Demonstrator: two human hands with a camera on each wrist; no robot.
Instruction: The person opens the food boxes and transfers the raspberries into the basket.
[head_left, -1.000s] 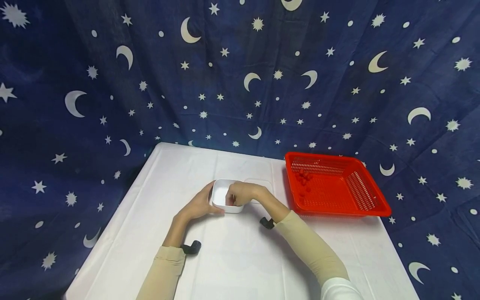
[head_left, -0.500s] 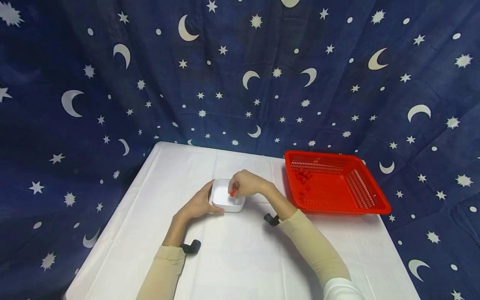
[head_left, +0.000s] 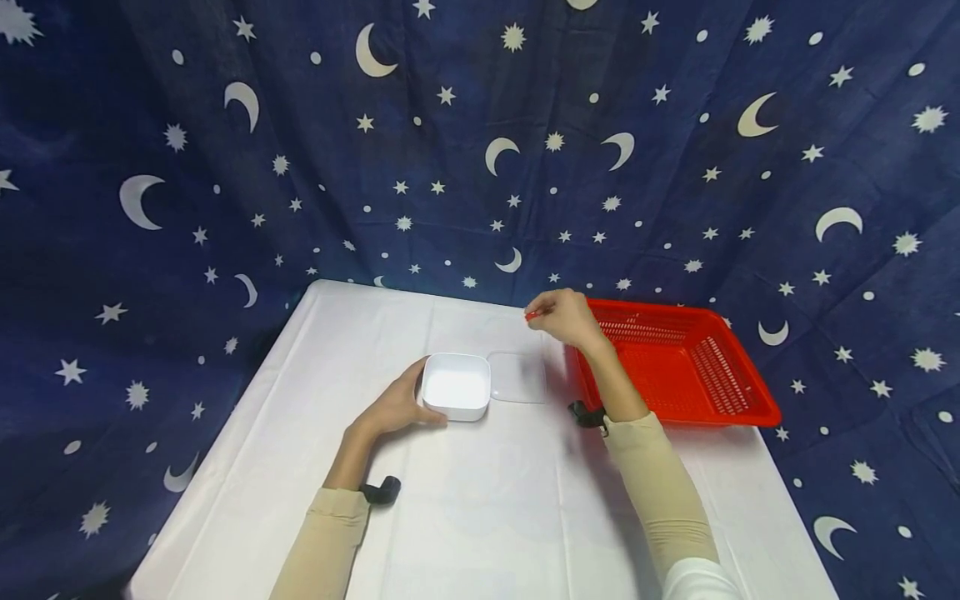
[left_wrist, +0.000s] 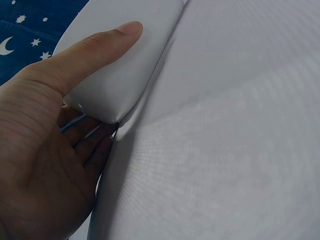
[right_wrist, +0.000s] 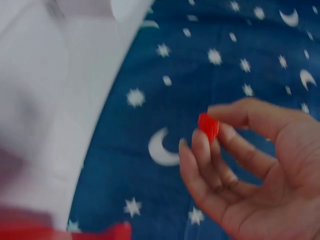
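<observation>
My left hand (head_left: 397, 407) grips the left side of a white open box (head_left: 467, 413), thumb along its near wall. In the left wrist view the fingers lie behind the box's corner (left_wrist: 112, 85). The box stands upright on the table, and its visible inside shows only white. My right hand (head_left: 566, 318) is raised beside the far left corner of the red basket (head_left: 723, 379). Between thumb and fingers it pinches a small red bumpy piece (right_wrist: 208, 126), clear of everything else. The right hand and forearm hide the basket's left end.
A clear flat lid (head_left: 519, 377) lies on the table, close against the box's right side. White cloth covers the table (head_left: 472, 517). Behind the table hangs a dark blue curtain (head_left: 450, 150) with moons and stars.
My right hand has come up out of the white box with the red piece and moved right and away toward the basket. The left hand keeps its grip on the box.
</observation>
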